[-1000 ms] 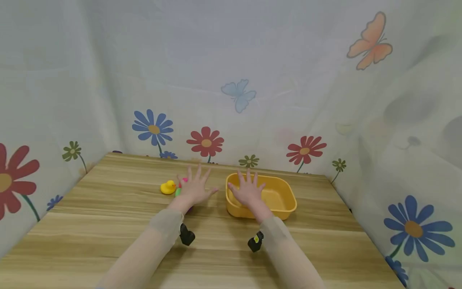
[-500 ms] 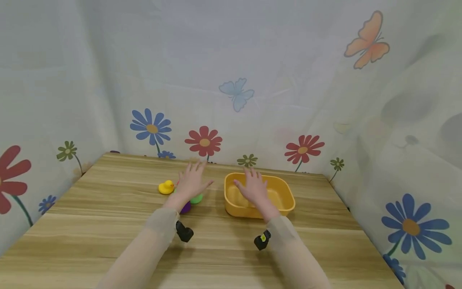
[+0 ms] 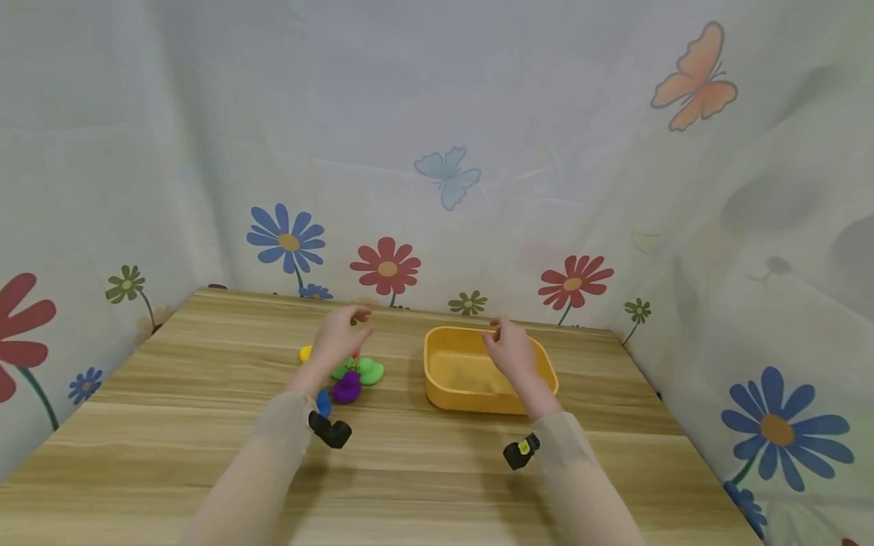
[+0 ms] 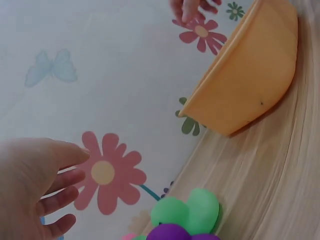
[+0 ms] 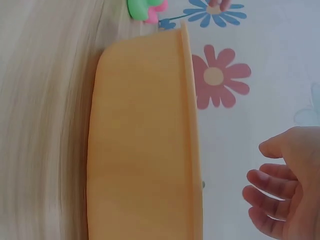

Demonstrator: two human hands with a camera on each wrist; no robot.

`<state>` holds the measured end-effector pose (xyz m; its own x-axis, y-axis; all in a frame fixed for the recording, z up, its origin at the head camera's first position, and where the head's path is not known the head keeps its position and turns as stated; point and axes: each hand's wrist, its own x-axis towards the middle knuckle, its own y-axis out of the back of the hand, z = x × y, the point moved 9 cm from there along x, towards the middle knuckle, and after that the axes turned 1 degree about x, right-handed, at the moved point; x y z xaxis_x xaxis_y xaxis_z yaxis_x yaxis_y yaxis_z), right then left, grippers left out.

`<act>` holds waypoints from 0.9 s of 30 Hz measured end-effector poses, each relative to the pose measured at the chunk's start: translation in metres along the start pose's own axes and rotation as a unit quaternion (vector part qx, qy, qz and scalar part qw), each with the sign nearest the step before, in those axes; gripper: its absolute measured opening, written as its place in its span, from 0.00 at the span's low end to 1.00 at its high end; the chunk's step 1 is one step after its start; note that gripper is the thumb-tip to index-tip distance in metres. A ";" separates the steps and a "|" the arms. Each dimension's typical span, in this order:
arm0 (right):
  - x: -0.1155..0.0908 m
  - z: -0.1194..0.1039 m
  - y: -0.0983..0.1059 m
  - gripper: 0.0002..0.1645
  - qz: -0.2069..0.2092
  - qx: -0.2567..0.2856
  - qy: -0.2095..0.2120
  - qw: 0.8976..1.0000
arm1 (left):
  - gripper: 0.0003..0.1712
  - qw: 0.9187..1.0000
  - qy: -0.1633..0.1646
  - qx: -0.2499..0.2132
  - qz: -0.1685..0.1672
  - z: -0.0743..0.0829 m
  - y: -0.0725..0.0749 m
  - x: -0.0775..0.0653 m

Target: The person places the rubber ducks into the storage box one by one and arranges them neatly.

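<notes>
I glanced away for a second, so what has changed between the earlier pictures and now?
The left hand has moved left and the right hand right, and their spread fingers have curled loosely. Nothing was taken hold of. The purple duck has come into fuller view; the yellow duck is now mostly hidden. The basin stayed put.

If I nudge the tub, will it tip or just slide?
The tub would probably slide rather than tip, as it is wide, low and sits flat on the table. It looks thin-walled and smooth, so it may be light and flex slightly.
</notes>
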<state>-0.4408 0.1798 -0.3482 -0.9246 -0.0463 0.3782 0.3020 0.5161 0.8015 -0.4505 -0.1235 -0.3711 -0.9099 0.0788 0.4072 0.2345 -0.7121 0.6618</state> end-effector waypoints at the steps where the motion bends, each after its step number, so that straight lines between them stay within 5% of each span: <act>1: 0.000 0.004 0.003 0.20 0.003 0.005 -0.002 1.000 | 0.22 1.000 0.005 -0.007 0.004 -0.004 0.001 0.000; 15: 0.000 0.072 0.036 0.17 0.054 0.110 -0.064 0.990 | 0.23 0.994 0.067 -0.061 0.065 -0.049 0.021 -0.011; 27: -0.017 0.140 0.029 0.20 0.036 0.206 -0.196 0.958 | 0.28 0.989 0.112 -0.073 0.057 -0.092 0.025 -0.018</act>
<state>-0.4491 0.3147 -0.3964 -0.9452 0.2856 0.1580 0.3260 0.8030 0.4988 -0.4603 -0.2068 -0.4199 -0.9373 -0.1535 0.3129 0.3032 -0.8017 0.5151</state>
